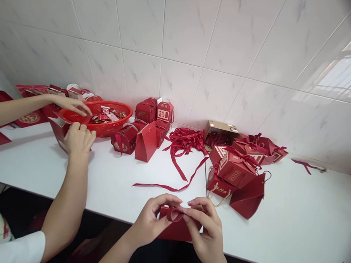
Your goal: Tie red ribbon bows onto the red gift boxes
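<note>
At the table's front edge, my left hand (151, 220) closes its fingers and thumb round one side of a looped dark red ribbon (174, 214). My right hand (205, 227) pinches the other side of the same ribbon between thumb and fingers. Directly beneath the ribbon is a red gift box (175, 231), partly covered by both hands. Its lower part and the ribbon's ends are hidden. Beyond my hands, a loose red ribbon (161, 186) lies curved on the white table (114, 191).
A co-worker's hands (80, 137) hold an open red box and reach over a red basket (117, 123) of wrapped sweets. Red ribbons (186, 141) lie heaped by a cardboard box (222, 127). Red gift boxes (238, 169) are stacked at right; others (146, 142) stand near the tiled wall.
</note>
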A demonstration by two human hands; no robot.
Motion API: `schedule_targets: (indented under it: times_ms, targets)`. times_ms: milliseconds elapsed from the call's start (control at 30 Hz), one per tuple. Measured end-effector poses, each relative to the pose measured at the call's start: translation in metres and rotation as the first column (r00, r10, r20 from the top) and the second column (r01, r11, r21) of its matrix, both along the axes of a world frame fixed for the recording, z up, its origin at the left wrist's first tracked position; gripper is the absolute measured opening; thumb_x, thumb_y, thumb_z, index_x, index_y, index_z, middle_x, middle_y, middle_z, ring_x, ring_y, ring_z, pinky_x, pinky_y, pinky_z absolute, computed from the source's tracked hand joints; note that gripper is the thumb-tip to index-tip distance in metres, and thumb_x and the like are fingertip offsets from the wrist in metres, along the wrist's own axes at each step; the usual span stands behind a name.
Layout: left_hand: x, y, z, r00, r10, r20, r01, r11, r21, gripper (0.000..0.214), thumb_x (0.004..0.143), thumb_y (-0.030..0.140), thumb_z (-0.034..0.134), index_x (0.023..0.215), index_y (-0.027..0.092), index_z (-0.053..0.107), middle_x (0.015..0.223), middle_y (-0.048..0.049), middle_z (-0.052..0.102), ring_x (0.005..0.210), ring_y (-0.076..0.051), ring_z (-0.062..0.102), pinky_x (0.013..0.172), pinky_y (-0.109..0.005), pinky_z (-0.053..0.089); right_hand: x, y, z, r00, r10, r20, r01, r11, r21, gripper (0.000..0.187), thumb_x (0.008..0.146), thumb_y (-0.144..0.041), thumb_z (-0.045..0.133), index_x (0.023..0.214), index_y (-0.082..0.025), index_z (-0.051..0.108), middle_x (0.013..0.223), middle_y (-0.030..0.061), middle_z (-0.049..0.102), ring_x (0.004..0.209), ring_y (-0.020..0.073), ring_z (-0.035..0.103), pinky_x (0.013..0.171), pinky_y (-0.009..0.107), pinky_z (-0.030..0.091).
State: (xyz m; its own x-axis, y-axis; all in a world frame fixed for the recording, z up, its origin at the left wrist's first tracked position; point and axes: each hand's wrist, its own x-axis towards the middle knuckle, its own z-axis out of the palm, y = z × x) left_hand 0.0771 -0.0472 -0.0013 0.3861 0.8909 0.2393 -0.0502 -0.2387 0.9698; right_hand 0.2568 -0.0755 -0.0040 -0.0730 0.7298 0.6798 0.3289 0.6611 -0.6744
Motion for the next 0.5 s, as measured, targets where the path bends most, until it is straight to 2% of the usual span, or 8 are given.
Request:
schedule_targets:
  times_ms: [133, 267, 400, 500]
  targets:
    - [0.0002, 0.0037, 0.005, 0.994, -0.097, -0.056, 0.102, 0.99, 0.094, 0.02, 0.089, 0.019, 0.061, 0.106, 0.022, 0.071, 0.099, -0.0074, 0.07, 0.093, -0.02, 0.066, 0.083, -0.031, 0.052, -0.0006, 0.0001, -0.0031, 1.0, -0.011, -0.026, 0.011, 1.0, 0.019, 0.033, 0.087, -0.003, 0.055, 0.104, -0.027, 0.069, 0.102, 0.0064, 0.051, 0.088, 0.0171, 0.062, 0.063, 0.027, 0.054]
    - [0.0009, 0.0056, 0.0079, 0.993, -0.078, -0.091, 0.091, 0.985, 0.149, 0.02, 0.087, 0.016, 0.062, 0.103, 0.022, 0.072, 0.104, -0.0079, 0.066, 0.097, -0.021, 0.064, 0.085, -0.031, 0.052, -0.0011, 0.0002, -0.0043, 0.999, -0.02, -0.029, 0.021, 1.0, 0.019, 0.03, 0.087, -0.003, 0.055, 0.101, -0.026, 0.068, 0.103, 0.0061, 0.05, 0.086, 0.0161, 0.061, 0.062, 0.026, 0.053]
    - [0.0007, 0.0053, 0.0056, 0.99, -0.094, -0.109, 0.105, 0.99, 0.095, 0.019, 0.086, 0.014, 0.062, 0.1, 0.022, 0.073, 0.108, -0.0083, 0.066, 0.1, -0.021, 0.064, 0.087, -0.031, 0.051, -0.0013, -0.0009, -0.0042, 1.0, -0.007, -0.02, 0.008, 1.0, 0.021, 0.031, 0.087, -0.002, 0.054, 0.101, -0.025, 0.068, 0.102, 0.0054, 0.049, 0.074, 0.0121, 0.058, 0.057, 0.024, 0.051]
    - [0.0017, 0.0044, 0.0052, 0.989, -0.131, -0.073, 0.135, 0.99, 0.047, 0.02, 0.086, 0.011, 0.062, 0.099, 0.022, 0.072, 0.111, -0.0084, 0.067, 0.104, -0.022, 0.063, 0.091, -0.033, 0.05, -0.0017, -0.0028, -0.004, 1.0, -0.01, -0.01, 0.01, 0.999, 0.04, 0.031, 0.087, -0.001, 0.053, 0.101, -0.025, 0.067, 0.1, 0.0054, 0.05, 0.074, 0.0127, 0.058, 0.055, 0.024, 0.05]
